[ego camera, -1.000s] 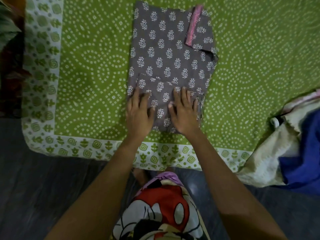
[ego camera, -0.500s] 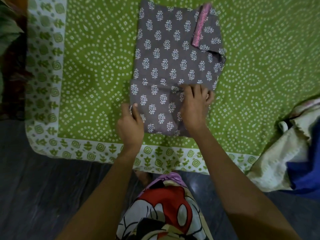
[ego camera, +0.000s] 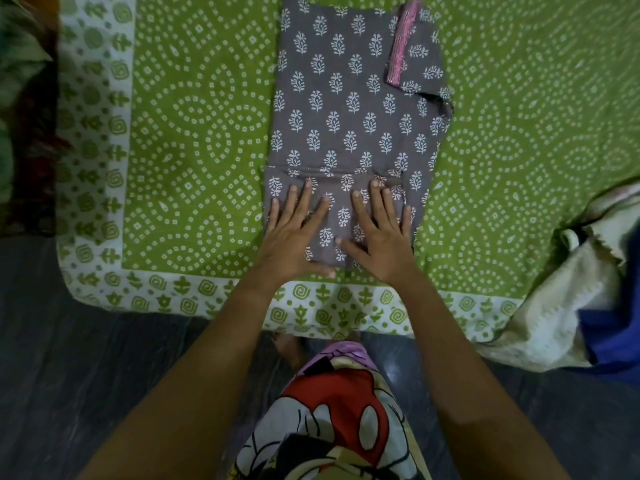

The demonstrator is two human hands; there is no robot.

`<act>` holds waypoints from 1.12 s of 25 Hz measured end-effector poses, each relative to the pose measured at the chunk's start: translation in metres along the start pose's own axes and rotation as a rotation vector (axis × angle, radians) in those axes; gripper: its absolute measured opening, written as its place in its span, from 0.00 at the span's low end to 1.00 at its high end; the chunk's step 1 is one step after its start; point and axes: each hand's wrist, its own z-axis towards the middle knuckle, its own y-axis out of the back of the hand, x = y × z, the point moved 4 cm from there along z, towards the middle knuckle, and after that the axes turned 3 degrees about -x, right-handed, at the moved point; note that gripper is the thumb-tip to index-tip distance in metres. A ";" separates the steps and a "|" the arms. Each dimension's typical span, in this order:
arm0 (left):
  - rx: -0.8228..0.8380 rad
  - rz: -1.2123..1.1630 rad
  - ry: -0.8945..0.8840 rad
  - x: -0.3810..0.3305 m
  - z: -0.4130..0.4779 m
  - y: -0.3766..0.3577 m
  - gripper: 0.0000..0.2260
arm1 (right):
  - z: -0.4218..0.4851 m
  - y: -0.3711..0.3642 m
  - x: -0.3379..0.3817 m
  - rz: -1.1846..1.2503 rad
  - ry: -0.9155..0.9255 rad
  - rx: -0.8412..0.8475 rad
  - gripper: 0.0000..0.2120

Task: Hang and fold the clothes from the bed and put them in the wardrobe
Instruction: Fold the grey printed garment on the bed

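A grey garment [ego camera: 356, 112] printed with white leaf sprigs lies folded on the bed, with a pink-trimmed sleeve [ego camera: 403, 43] turned over at its far right. The near end is folded up into a flap. My left hand [ego camera: 294, 233] lies flat on the left of that flap, fingers straight and spread. On the right of the flap my right hand [ego camera: 377, 237] presses down the same way. Both palms press the cloth against the bed.
The bed carries a green dotted sheet [ego camera: 194, 140] with a white patterned border at its near edge. A cream cloth [ego camera: 561, 306] and a blue cloth [ego camera: 613, 330] hang off the bed's right corner. Dark floor [ego camera: 69, 375] lies below me.
Half a second ago my left hand gripped the flap's left edge and my right hand was further up; now both hands lie flat side by side on the flap.
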 end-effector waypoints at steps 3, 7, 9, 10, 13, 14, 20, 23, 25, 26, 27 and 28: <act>0.046 0.116 -0.070 0.003 -0.013 0.002 0.54 | -0.018 0.001 -0.004 -0.151 0.101 0.136 0.52; 0.054 0.181 0.018 -0.011 -0.020 0.007 0.39 | -0.018 0.009 0.002 -0.269 0.070 0.152 0.38; 0.064 0.229 0.043 -0.018 -0.024 0.010 0.38 | -0.019 0.016 0.009 -0.278 0.037 0.152 0.37; 0.077 0.238 0.043 -0.021 -0.027 0.012 0.37 | -0.022 0.018 0.014 -0.286 0.012 0.166 0.37; 0.177 0.239 0.057 -0.027 -0.041 0.016 0.35 | -0.041 0.021 0.029 -0.327 -0.073 0.270 0.32; 0.223 0.253 0.046 -0.031 -0.049 0.019 0.35 | -0.052 0.020 0.036 -0.329 -0.101 0.322 0.30; 0.593 -0.123 0.169 -0.057 -0.120 0.017 0.15 | -0.127 0.028 0.056 -0.194 -0.111 0.728 0.23; 0.642 -0.185 0.232 -0.059 -0.126 0.026 0.10 | -0.130 0.054 0.055 -0.160 -0.055 0.827 0.22; 0.415 -0.178 0.249 -0.055 -0.111 0.045 0.12 | -0.114 0.069 0.045 -0.159 -0.160 0.690 0.19; 0.239 -0.138 0.238 -0.051 -0.101 0.056 0.14 | -0.103 0.077 0.040 -0.159 -0.230 0.538 0.19; 0.051 -0.083 0.208 -0.048 -0.092 0.066 0.17 | -0.093 0.082 0.035 -0.185 -0.290 0.344 0.19; -0.125 -0.042 0.158 -0.045 -0.084 0.073 0.20 | -0.084 0.087 0.032 -0.238 -0.319 0.156 0.21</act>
